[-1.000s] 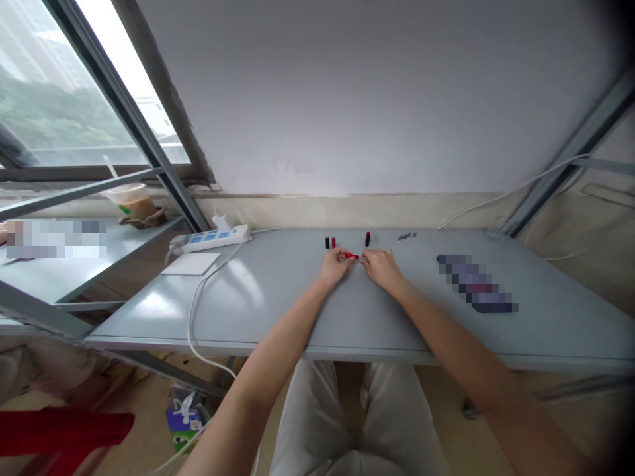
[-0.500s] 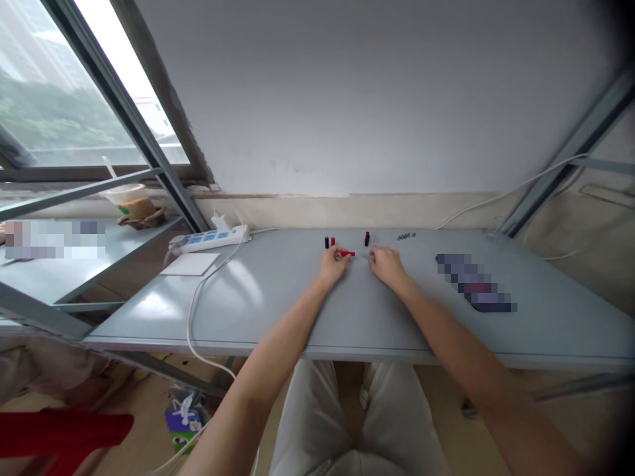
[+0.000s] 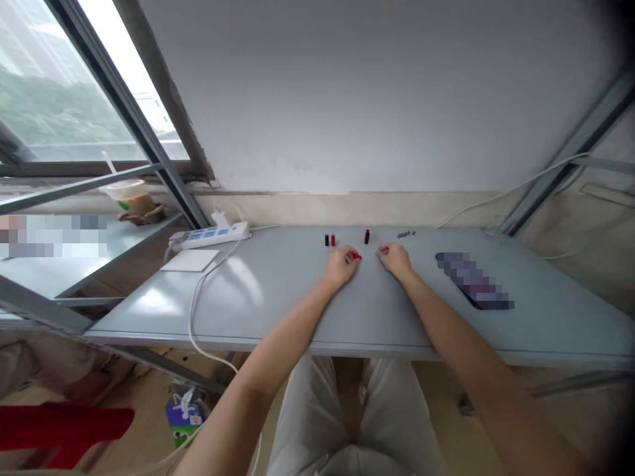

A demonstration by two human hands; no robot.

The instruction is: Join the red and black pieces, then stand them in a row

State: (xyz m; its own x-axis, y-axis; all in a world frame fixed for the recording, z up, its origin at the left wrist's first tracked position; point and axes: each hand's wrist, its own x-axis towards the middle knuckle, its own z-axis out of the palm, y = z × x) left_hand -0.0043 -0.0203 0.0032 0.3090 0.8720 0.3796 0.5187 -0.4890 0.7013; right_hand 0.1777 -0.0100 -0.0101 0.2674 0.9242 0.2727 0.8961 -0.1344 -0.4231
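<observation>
My left hand is closed in a pinch on a small red cylinder, whose end pokes out past the fingertips just above the desk. To its right, my right hand has thumb and fingers pressed together; whatever they hold is too small to make out. A gap separates the two hands. Beyond the left hand stand a short black cylinder and a short red cylinder, both upright. Another upright cylinder, black with a red top, stands behind the gap. Several tiny dark parts lie in a row behind my right hand.
A grey desk spans the view against a wall. On its left are a white power strip, a white flat pad and a white cable hanging over the front edge. A blurred dark object lies at right.
Both hands have shifted right, the left one still gripping the red cylinder, now turned so less of it shows. The standing cylinders have stayed in place.
</observation>
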